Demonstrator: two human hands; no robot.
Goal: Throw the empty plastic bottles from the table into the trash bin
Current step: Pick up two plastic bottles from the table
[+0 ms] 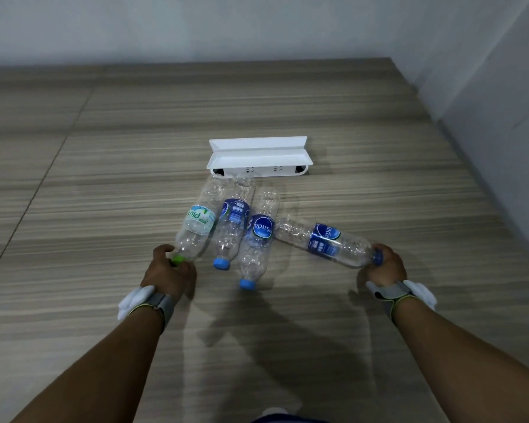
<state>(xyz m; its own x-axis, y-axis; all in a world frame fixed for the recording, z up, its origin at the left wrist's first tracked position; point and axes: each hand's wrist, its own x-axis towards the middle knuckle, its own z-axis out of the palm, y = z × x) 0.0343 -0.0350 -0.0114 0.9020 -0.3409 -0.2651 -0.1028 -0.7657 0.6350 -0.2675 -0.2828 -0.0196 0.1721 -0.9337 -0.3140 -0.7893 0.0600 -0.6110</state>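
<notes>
Entry: head view only. I count four empty plastic bottles, all lying on their sides on the wood-grain worktop (104, 178), clustered near the middle. None has gone to the trash bin; I cannot see a bin anywhere in view, so its place is unknown to me.

Left to right:
- green-cap bottle (195, 228), green and white label, cap end toward me. My left hand (168, 274) is on its cap end, the grip curled around the neck and cap.
- second bottle (231, 228), blue label, blue cap toward me, lying free.
- third bottle (257, 248), blue label, blue cap nearest me, lying free. It sits tight against the second.
- right-hand bottle (326, 244), blue label, lying crosswise, base end touching the third, cap to the right. My right hand (385, 268) has the grip wrapped around its cap end.

Whether either held bottle is lifted off the surface yet, I cannot tell; both look low and flat.

Just beyond the cluster, a white tray-like holder (258, 155) rests on the worktop, the far ends of the two left bottles reaching up to it. White and grey bands on both wrists.

Judgement: task at its start. Done: nothing binned. In hand: two bottles gripped, one per hand. Left: carry these two to the bin, come back for the two free ones.
</notes>
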